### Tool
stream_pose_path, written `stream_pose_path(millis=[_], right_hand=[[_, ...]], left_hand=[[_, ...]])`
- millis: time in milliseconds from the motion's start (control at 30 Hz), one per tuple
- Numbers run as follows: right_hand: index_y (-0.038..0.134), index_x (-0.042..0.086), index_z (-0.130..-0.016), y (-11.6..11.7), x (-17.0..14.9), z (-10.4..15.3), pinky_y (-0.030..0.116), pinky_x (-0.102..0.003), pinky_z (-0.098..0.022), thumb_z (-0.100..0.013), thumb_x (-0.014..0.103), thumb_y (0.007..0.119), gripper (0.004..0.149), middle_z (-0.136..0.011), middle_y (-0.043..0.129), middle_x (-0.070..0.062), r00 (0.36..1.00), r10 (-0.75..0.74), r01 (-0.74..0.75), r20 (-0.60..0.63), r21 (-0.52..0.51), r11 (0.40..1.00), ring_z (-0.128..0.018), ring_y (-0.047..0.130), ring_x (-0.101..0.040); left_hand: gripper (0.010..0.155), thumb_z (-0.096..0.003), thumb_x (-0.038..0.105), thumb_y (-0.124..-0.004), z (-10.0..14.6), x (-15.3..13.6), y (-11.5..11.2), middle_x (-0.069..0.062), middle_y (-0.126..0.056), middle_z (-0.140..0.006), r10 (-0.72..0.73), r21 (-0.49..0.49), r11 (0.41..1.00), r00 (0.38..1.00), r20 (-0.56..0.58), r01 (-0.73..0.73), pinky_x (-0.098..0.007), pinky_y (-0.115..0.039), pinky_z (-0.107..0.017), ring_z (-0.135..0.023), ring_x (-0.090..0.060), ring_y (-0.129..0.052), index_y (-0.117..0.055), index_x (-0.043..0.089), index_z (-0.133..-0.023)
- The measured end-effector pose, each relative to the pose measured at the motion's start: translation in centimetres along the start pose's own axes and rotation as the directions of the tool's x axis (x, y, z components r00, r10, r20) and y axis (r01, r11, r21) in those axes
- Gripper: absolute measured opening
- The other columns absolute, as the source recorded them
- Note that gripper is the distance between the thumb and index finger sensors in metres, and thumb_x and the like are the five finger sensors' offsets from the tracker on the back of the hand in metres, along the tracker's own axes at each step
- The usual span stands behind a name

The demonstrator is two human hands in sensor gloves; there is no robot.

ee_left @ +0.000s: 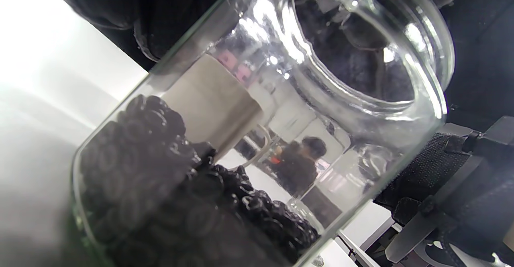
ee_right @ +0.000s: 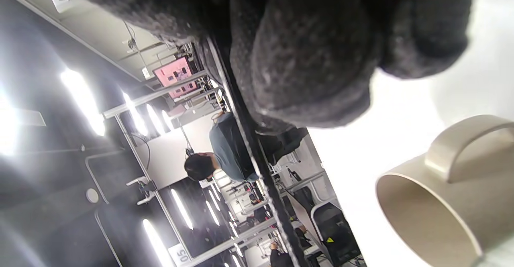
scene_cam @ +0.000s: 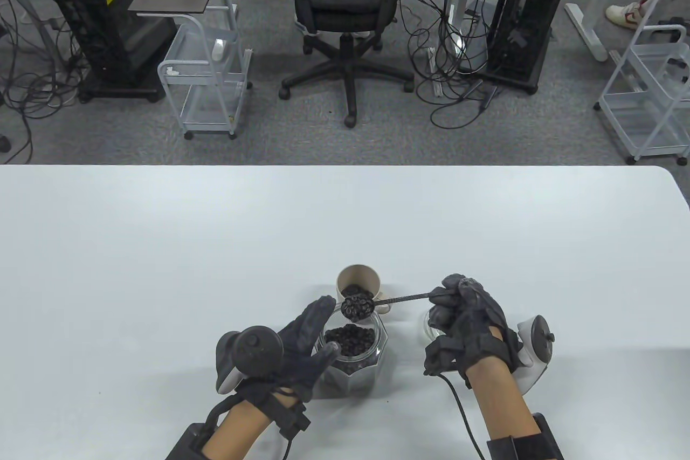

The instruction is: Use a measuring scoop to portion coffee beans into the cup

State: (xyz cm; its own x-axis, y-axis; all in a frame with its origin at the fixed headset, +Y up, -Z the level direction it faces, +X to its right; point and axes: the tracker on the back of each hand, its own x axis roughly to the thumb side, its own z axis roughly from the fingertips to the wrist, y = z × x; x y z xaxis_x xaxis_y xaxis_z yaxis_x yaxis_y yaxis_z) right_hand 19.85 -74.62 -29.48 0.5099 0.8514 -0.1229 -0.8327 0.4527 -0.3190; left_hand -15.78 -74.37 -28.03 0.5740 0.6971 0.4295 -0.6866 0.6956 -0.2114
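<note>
A glass jar [scene_cam: 353,355] partly filled with dark coffee beans [scene_cam: 349,341] stands near the table's front edge. My left hand [scene_cam: 304,338] curls round its left side; up close the jar [ee_left: 249,138] fills the left wrist view. Behind the jar sits a beige cup [scene_cam: 358,283] with some beans inside, also in the right wrist view as a cup [ee_right: 445,202] at lower right. My right hand [scene_cam: 463,314] grips the handle of a dark measuring scoop [scene_cam: 357,307]. The scoop's bowl is heaped with beans and hovers between the jar's mouth and the cup's near rim.
A clear glass lid [scene_cam: 431,326] lies on the white table [scene_cam: 161,266] partly under my right hand. Beyond the far edge stand an office chair [scene_cam: 345,12], wire carts and computer towers.
</note>
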Motion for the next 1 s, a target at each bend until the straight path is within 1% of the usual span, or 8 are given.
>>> stream_pose_path(millis=[233,500,700,800,900,1000], right_hand=[[0.075,0.007,-0.085,-0.1,0.6,0.3,0.083,-0.051,-0.036,-0.055,0.033,0.073,0.041,-0.066,0.091,-0.023,0.999,-0.027,0.028,0.036,-0.033,0.999,-0.036,0.104,-0.031],[0.072,0.006,-0.089,-0.4,0.4,0.0,0.079,-0.054,-0.04,-0.054,0.03,0.072,0.042,-0.072,0.086,-0.026,0.999,-0.012,0.014,0.046,-0.056,0.998,-0.043,0.101,-0.036],[0.07,0.006,-0.09,-0.6,-0.4,-0.5,0.077,-0.056,-0.042,-0.054,0.029,0.071,0.043,-0.075,0.084,-0.027,0.998,0.052,-0.048,0.044,-0.071,0.996,-0.047,0.1,-0.038],[0.07,0.005,-0.09,-0.5,-0.6,-0.6,0.077,-0.056,-0.042,-0.054,0.028,0.072,0.043,-0.075,0.084,-0.027,0.993,0.101,-0.095,0.063,-0.083,0.992,-0.048,0.1,-0.04],[0.07,0.005,-0.091,-0.3,-0.7,-0.7,0.077,-0.057,-0.044,-0.053,0.027,0.072,0.043,-0.077,0.083,-0.028,0.978,0.18,-0.173,0.102,-0.076,0.982,-0.051,0.1,-0.042],[0.071,0.005,-0.091,0.5,-0.4,-0.7,0.076,-0.059,-0.044,-0.053,0.026,0.073,0.044,-0.077,0.083,-0.03,0.942,0.281,-0.277,0.184,-0.046,0.96,-0.052,0.1,-0.044]], left_hand=[[0.085,-0.0466,0.073,-0.055,0.0,0.0,0.0,-0.023,-0.053,-0.114,0.0,-0.005,1.0,1.0,-0.001,0.0,-0.068,-0.059,-0.064,-0.095,-0.054,-0.074,-0.036,0.025,-0.114],[0.085,-0.0466,0.073,-0.055,0.0,0.0,0.1,-0.023,-0.053,-0.114,-0.003,-0.005,1.0,1.0,-0.001,0.003,-0.068,-0.059,-0.064,-0.095,-0.054,-0.074,-0.036,0.025,-0.114],[0.085,-0.0465,0.073,-0.055,0.0,0.0,0.1,-0.023,-0.053,-0.114,0.0,-0.005,1.0,1.0,-0.001,0.0,-0.068,-0.059,-0.064,-0.095,-0.054,-0.074,-0.036,0.025,-0.114],[0.085,-0.0467,0.073,-0.055,0.0,0.0,0.1,-0.023,-0.053,-0.114,0.0,-0.007,1.0,1.0,-0.002,0.0,-0.068,-0.059,-0.065,-0.095,-0.054,-0.074,-0.036,0.025,-0.114],[0.085,-0.0466,0.073,-0.055,0.0,0.0,0.1,-0.023,-0.053,-0.114,-0.001,-0.008,1.0,1.0,-0.001,0.001,-0.068,-0.059,-0.064,-0.095,-0.054,-0.074,-0.036,0.025,-0.114],[0.085,-0.0467,0.073,-0.055,0.0,0.1,0.1,-0.023,-0.053,-0.114,-0.003,-0.007,1.0,1.0,-0.001,0.003,-0.068,-0.059,-0.064,-0.095,-0.054,-0.074,-0.036,0.025,-0.114]])
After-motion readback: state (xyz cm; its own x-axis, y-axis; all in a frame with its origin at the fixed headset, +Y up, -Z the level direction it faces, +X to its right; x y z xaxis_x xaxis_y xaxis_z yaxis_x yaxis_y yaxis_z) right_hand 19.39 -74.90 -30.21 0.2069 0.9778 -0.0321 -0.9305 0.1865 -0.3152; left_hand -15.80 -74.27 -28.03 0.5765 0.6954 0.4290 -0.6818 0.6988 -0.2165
